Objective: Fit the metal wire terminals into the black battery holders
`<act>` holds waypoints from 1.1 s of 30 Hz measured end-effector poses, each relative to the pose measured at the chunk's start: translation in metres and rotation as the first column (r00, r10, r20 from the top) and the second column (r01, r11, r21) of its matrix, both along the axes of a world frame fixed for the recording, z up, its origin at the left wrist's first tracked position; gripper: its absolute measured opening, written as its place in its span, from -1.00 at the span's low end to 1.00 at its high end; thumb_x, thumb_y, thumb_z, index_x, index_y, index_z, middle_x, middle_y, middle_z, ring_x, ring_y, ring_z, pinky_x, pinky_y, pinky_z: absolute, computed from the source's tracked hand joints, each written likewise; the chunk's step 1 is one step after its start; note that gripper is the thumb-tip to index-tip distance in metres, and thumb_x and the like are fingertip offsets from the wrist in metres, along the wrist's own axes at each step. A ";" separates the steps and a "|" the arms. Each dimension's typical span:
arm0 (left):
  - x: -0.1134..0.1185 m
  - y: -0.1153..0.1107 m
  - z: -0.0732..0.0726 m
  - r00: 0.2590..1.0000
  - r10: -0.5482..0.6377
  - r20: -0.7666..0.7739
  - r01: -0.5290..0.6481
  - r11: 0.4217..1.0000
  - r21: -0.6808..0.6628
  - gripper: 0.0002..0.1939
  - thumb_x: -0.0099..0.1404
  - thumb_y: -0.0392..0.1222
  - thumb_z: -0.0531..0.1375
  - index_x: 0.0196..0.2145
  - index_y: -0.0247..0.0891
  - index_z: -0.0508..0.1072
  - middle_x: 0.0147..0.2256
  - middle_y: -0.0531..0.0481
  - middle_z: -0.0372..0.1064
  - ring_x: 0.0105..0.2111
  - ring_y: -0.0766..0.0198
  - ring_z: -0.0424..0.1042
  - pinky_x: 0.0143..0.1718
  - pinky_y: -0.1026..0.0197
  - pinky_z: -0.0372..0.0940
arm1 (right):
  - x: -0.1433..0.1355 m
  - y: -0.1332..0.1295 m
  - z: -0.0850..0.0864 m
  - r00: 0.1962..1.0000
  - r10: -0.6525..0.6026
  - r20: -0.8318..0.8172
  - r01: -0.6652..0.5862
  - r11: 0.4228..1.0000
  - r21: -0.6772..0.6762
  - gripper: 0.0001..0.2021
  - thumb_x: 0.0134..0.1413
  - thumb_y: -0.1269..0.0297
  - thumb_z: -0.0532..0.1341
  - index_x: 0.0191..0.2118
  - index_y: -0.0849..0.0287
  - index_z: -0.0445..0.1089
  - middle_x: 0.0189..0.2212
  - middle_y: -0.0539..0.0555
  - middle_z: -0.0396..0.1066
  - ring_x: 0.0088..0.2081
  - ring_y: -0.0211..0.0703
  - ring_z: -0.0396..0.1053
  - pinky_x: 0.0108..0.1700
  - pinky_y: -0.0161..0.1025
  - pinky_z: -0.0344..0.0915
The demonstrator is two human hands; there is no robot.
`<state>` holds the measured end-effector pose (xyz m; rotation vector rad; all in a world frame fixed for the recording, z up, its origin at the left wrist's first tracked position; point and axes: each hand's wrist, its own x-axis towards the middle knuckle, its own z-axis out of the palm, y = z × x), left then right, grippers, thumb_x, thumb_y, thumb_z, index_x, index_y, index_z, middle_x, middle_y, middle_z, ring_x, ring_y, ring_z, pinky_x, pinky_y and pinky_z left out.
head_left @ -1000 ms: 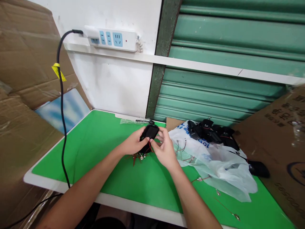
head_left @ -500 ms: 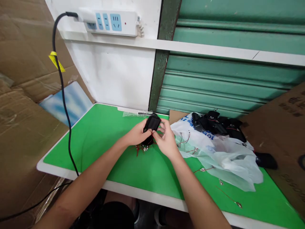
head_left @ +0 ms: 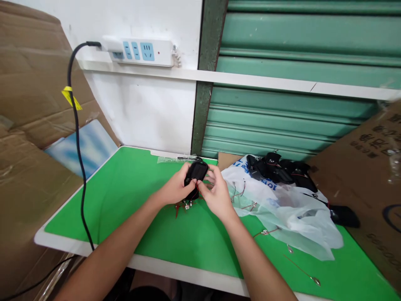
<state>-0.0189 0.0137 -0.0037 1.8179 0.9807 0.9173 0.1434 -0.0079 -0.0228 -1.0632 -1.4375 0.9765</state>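
Note:
A small black plastic case with a recessed face is held up over the green table. My left hand grips its left side, with the thumb across the lower part. From the right, my right hand bends its fingers around the case edge, its thumb tip pressed on the lower face beside the left thumb. A thin red wire runs below the thumbs; whether the right fingers pinch it is too small to tell. Metal contacts with wires lie just under the case.
Black cases are heaped on a white plastic bag at the right. Several wired metal pieces lie on the green tabletop. A black cable hangs at the left from a power strip. Cardboard flanks the table.
The view has tilted up slightly, so the scene sits lower. Both hands keep their hold on the black case, with little visible movement of the fingers.

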 end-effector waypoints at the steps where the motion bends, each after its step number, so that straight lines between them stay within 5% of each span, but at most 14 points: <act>1: 0.001 -0.001 0.001 1.000 0.006 -0.001 -0.006 1.000 0.005 -0.74 0.29 -0.20 0.18 -0.09 -0.21 0.25 -0.21 -0.04 0.37 -0.19 0.13 0.38 -0.12 0.16 0.29 | 0.000 0.000 0.001 1.000 -0.001 -0.007 0.001 1.000 0.001 -0.59 0.09 0.29 0.25 0.05 0.04 0.18 0.05 0.19 0.52 -0.01 -0.06 0.54 -0.06 -0.12 0.52; 12: 0.004 -0.002 -0.006 0.999 0.037 -0.005 -0.037 0.999 -0.001 -0.74 0.31 -0.23 0.14 -0.06 -0.23 0.25 -0.24 -0.02 0.35 -0.18 0.13 0.38 -0.09 0.15 0.30 | -0.002 -0.002 0.003 0.999 -0.034 -0.013 0.034 0.999 -0.017 -0.57 0.04 0.29 0.26 0.05 0.05 0.20 0.00 0.16 0.53 -0.06 -0.08 0.54 -0.20 -0.21 0.50; 20: -0.004 0.001 -0.007 0.984 -0.147 0.102 0.152 0.987 -0.043 -0.71 0.37 -0.26 0.04 0.04 -0.27 0.20 -0.03 -0.12 0.35 0.03 0.12 0.35 0.13 0.06 0.27 | 0.006 -0.001 0.010 0.999 0.004 -0.052 -0.008 0.997 -0.077 -0.50 0.00 0.29 0.28 0.09 0.07 0.21 0.02 0.14 0.51 -0.04 -0.09 0.52 -0.08 -0.17 0.46; 33: -0.004 0.002 -0.008 0.993 -0.122 -0.006 0.122 0.992 0.014 -0.68 0.41 -0.20 0.06 0.08 -0.30 0.18 -0.03 -0.18 0.34 0.05 0.06 0.35 0.15 -0.01 0.27 | 0.006 -0.002 0.011 0.999 0.008 -0.051 -0.012 0.997 -0.083 -0.53 0.00 0.30 0.28 0.07 0.08 0.23 0.01 0.14 0.53 -0.06 -0.09 0.53 -0.17 -0.22 0.45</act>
